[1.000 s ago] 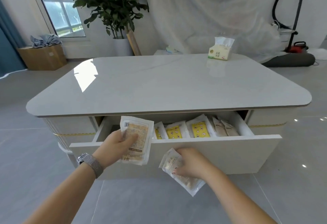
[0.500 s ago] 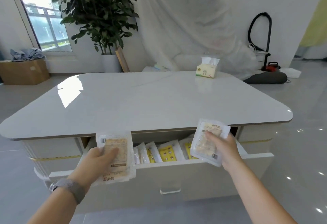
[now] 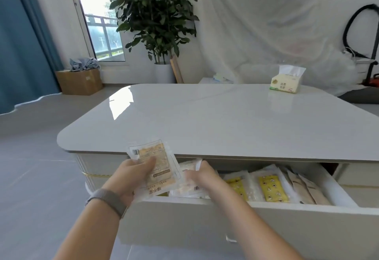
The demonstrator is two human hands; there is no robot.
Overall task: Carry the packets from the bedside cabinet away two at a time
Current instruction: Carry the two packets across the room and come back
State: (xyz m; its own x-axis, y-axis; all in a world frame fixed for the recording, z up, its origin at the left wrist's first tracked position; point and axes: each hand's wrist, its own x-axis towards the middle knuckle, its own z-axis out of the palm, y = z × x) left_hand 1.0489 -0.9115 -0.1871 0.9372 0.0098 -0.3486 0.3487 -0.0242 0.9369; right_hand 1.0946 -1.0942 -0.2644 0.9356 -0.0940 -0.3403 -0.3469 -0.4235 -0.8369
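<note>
Left hand (image 3: 131, 174) fingers grasp one packet (image 3: 156, 164) above the open drawer (image 3: 235, 214); right hand (image 3: 202, 176) blurred, grip indeterminate on second packet (image 3: 189, 166), which risks slipping back among the rest.

Counter (image 3: 235, 124) top glossy, smooth, stone-look, reflecting the window. Drawer front (image 3: 266, 224) smooth matt off-white. Packet (image 3: 158, 163) in left hand (image 3: 131, 177) is clear shiny plastic film over a printed tan label; packets in the drawer (image 3: 270, 188) same shiny plastic, some with yellow labels. Watch band (image 3: 108, 199) grey woven mesh. Tissue pack (image 3: 286, 82) soft plastic wrap, white paper tissue on top. Floor (image 3: 30, 177) smooth grey tile, slight sheen. Box (image 3: 80, 81) matt brown cardboard.
</note>
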